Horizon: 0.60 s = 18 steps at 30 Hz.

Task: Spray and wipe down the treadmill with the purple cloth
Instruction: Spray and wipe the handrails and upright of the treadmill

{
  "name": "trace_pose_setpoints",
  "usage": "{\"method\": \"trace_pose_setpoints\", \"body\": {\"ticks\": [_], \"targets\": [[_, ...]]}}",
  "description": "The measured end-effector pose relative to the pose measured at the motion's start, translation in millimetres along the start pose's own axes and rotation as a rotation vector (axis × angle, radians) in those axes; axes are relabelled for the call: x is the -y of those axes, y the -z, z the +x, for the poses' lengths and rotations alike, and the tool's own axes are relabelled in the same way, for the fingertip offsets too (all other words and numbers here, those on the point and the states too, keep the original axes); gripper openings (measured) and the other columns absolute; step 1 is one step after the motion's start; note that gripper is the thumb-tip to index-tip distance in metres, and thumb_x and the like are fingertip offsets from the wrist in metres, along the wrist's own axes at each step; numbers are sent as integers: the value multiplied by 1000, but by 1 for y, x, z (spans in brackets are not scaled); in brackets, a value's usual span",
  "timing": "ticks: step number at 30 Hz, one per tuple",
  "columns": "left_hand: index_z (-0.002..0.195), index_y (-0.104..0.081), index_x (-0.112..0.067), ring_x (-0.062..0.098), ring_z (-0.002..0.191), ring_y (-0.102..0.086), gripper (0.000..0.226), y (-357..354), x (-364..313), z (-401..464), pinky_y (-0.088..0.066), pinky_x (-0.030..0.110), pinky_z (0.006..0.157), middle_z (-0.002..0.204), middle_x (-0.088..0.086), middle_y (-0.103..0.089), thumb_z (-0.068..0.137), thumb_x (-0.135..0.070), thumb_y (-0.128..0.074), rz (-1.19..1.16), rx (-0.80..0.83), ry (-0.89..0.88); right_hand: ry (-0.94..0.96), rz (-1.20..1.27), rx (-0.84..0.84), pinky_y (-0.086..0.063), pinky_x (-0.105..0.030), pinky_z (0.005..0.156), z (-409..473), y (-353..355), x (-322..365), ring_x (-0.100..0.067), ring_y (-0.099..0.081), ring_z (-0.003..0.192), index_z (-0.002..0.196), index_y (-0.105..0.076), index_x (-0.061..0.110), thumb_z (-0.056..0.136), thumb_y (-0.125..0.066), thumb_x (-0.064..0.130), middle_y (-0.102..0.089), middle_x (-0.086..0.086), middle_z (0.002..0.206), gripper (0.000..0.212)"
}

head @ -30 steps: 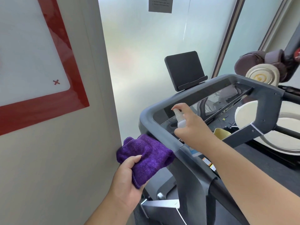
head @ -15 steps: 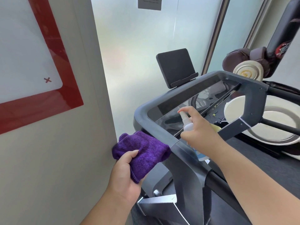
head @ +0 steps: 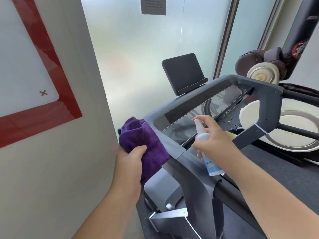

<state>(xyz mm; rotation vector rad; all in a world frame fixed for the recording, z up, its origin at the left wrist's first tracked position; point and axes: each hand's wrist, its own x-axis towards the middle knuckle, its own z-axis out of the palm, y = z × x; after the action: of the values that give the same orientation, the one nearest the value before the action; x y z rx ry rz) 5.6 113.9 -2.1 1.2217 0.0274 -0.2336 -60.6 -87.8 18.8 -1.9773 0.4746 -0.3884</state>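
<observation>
A bunched purple cloth (head: 143, 144) is gripped by my left hand (head: 130, 167) and lies against the left corner of the grey treadmill console frame (head: 174, 149). My right hand (head: 215, 140) holds a small white spray bottle (head: 207, 149) with a blue label above the left upright, with a finger on the nozzle. The nozzle faces the glossy black console panel (head: 198, 116). The treadmill's left upright (head: 198, 187) runs down between my two arms.
A beige wall (head: 57, 169) with a red-framed board (head: 39, 83) stands close on the left. Frosted glass (head: 138, 66) is ahead, with a black tablet holder (head: 183, 73) on the console. A white exercise machine (head: 296, 131) and a dark punching bag (head: 298, 40) stand at right.
My left hand has pushed the purple cloth a little further up along the frame's left corner. My right hand has drawn the spray bottle back, showing more of its body.
</observation>
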Motion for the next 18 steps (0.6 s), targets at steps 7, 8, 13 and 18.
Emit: {"method": "trace_pose_setpoints", "body": {"ticks": [7, 8, 13, 18], "targets": [[156, -30, -50, 3, 116, -63, 75, -38, -24, 61, -49, 21, 94, 131, -24, -62, 100, -3, -44, 495, -52, -495, 12, 85, 33, -61, -49, 75, -15, 18, -2, -20, -64, 59, 125, -52, 47, 84, -66, -6, -65, -13, 100, 68], [159, -26, -45, 10, 125, -59, 74, -44, -24, 75, -45, 20, 95, 137, -21, -59, 101, -4, -43, 624, -52, -557, 17, 102, 38, -61, -49, 75, -15, 20, -4, -21, -63, 59, 125, -52, 47, 84, -66, -6, -64, -12, 98, 68], [160, -7, -51, 33, 101, -62, 96, -61, -12, 121, -45, 34, 76, 128, 11, -63, 87, -1, -44, 1449, 162, -537, 26, 181, 78, -60, -44, 70, -17, 29, -11, -19, -61, 58, 126, -54, 47, 84, -65, -6, -61, -8, 91, 69], [159, -25, -35, 30, 125, -49, 85, -58, -6, 121, -49, 45, 97, 147, 0, -49, 82, -18, -56, 1476, 248, -585, 37, 216, 103, -60, -34, 66, -20, 36, -14, -20, -60, 60, 127, -53, 46, 85, -66, -6, -60, -12, 96, 68]]}}
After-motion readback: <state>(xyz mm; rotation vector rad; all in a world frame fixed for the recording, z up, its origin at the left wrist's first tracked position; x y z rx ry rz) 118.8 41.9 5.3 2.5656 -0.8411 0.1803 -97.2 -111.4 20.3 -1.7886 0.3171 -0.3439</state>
